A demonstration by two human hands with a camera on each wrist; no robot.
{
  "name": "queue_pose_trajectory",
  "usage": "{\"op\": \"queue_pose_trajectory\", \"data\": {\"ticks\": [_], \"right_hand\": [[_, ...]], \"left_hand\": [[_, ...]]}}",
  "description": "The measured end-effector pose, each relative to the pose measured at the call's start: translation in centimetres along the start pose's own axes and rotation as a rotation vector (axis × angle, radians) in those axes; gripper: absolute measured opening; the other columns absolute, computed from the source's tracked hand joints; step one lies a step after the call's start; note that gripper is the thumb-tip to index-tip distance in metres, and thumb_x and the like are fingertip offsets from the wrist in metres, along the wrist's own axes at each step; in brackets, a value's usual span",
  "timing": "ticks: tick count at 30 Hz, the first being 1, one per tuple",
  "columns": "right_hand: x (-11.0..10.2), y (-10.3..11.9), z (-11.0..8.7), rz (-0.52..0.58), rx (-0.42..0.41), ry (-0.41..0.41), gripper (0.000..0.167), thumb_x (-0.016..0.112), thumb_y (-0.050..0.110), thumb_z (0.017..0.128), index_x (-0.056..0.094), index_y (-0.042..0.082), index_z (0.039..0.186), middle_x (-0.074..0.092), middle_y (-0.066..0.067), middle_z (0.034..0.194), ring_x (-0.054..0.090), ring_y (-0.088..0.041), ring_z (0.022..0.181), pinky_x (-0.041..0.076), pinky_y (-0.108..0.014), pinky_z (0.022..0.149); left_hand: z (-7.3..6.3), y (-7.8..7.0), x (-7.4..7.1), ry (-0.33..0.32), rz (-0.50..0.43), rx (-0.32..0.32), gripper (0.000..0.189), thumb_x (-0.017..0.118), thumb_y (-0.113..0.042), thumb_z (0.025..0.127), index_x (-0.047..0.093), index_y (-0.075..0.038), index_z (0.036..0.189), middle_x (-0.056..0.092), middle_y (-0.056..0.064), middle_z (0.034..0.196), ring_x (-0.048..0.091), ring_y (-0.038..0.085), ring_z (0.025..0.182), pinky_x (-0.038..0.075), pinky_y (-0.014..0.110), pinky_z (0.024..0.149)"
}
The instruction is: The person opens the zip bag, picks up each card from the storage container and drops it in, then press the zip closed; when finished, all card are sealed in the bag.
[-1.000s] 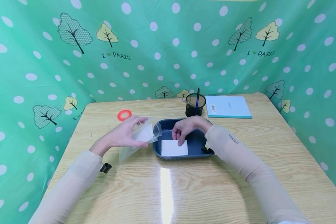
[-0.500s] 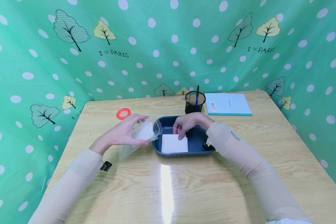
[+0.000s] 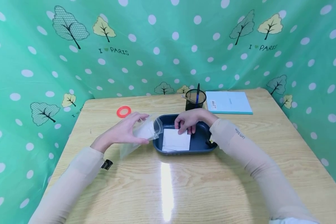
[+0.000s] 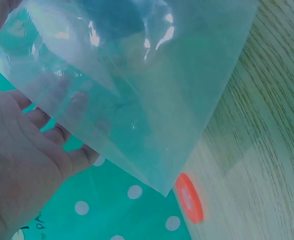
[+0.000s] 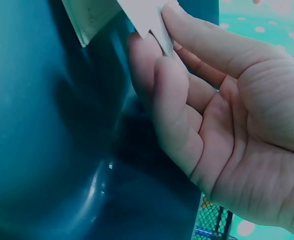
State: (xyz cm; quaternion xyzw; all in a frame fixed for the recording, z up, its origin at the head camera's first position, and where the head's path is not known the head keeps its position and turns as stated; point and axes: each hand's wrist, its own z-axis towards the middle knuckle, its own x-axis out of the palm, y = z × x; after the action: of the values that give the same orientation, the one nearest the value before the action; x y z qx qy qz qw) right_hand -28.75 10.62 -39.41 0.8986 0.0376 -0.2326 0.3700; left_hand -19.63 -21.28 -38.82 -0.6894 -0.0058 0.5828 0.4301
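My left hand [image 3: 123, 129] holds a clear plastic bag [image 4: 152, 100] at the left end of a dark blue tray [image 3: 203, 143]; something white shows inside the bag. From the left wrist view, the fingers lie behind the clear film. Over the tray, my right hand [image 3: 189, 120] pinches white paper pieces [image 5: 141, 17] between thumb and fingertips. Below them, more white paper [image 5: 89, 22] lies in the tray, its edges slightly offset from the upper piece. The tray's bare right part shows beside my right hand.
A red ring [image 3: 119, 112] lies on the wooden table behind my left hand. At the back stand a black mesh pen cup [image 3: 194, 105] with pens and, flat to its right, a light blue notebook [image 3: 231, 102]. A green dotted curtain [image 3: 145, 46] surrounds the table.
My right hand has moved slightly right, and its paper has shifted up and right, so edges of paper beneath now show. My left hand still holds the bag in nearly the same place.
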Motion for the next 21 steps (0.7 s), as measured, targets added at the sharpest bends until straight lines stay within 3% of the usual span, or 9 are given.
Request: {"op": "queue_pose_trajectory", "data": {"ticks": [7,13,16,21], "right_hand": [[-0.58,0.06,-0.36,-0.014,-0.041,-0.031,0.028,0.071,0.023,0.097,0.066,0.011,0.122,0.069,-0.011,0.087,0.066,-0.020,0.069,0.055,-0.031,0.060],[-0.84,-0.36,-0.50,-0.005,-0.044,-0.067,0.022,0.073,0.022,0.096,0.072,0.009,0.113,0.074,-0.010,0.085,0.068,-0.018,0.064,0.057,-0.032,0.058],[-0.78,-0.61,-0.55,0.039,-0.033,-0.066,0.023,0.073,0.020,0.095,0.071,0.006,0.114,0.075,-0.012,0.086,0.069,-0.018,0.062,0.059,-0.033,0.060],[-0.67,-0.34,-0.66,0.149,-0.054,-0.067,0.036,0.073,0.007,0.094,0.063,-0.001,0.127,0.074,-0.014,0.097,0.072,-0.020,0.071,0.061,-0.036,0.068]], "left_hand": [[0.24,-0.11,-0.19,-0.008,0.003,0.025,0.099,0.090,-0.052,0.069,0.047,-0.011,0.148,0.054,0.005,0.137,0.048,0.026,0.123,0.046,0.051,0.097],[0.62,0.13,-0.06,-0.010,0.002,0.035,0.098,0.090,-0.052,0.070,0.047,-0.011,0.148,0.053,0.002,0.137,0.048,0.024,0.123,0.046,0.048,0.097],[0.59,0.23,0.03,-0.007,0.002,0.019,0.098,0.089,-0.053,0.070,0.047,-0.012,0.148,0.052,0.000,0.137,0.047,0.022,0.123,0.046,0.047,0.097],[-0.04,0.22,-0.34,-0.010,0.007,0.003,0.099,0.089,-0.054,0.070,0.046,-0.012,0.149,0.052,0.002,0.137,0.048,0.024,0.123,0.046,0.049,0.098]]}}
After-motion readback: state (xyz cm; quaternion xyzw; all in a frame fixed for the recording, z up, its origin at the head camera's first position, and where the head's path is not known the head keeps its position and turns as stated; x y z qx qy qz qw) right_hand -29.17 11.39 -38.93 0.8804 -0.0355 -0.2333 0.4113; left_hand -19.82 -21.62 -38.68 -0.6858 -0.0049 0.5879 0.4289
